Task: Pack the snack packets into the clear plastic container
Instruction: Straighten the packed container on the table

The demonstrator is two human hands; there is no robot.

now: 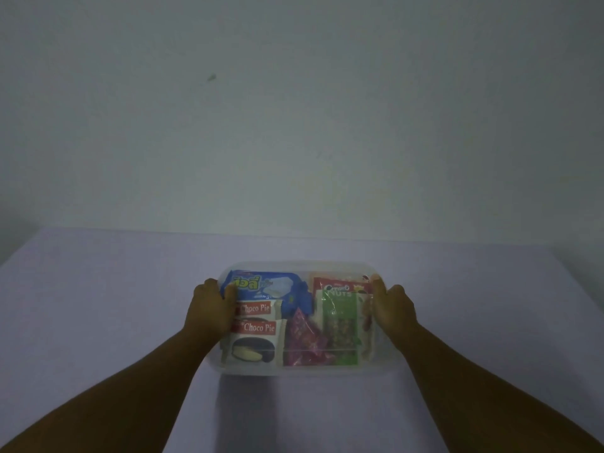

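The clear plastic container (pixel 304 371) is seen on the pale bench (pixel 98 322), near the middle, with a hand at each short side. At the left wall the left hand (pixel 210 305) is curled in a grip on the container, its thumb over the rim and touching the blue packet (pixel 268 286), on which Thai lettering is printed. Below that packet, two white packets marked "Choco Pie" (pixel 258 328) are laid one over the other, a chocolate-coated cake being pictured on the nearer one. To their right a pink packet (pixel 302 338) is wedged on a slant; its writing cannot be read. Next comes a green packet (pixel 341 325) marked "NUTS", overlapping a red packet (pixel 340 282) whose name is too blurred to read. The right hand (pixel 392 308) is closed on the right wall in a matching grip.

No loose packets are seen on the bench, so packing is judged essentially done; whether a lid is fitted cannot be told. The next move would probably call for an even two-handed lift or slide, with the container kept level.
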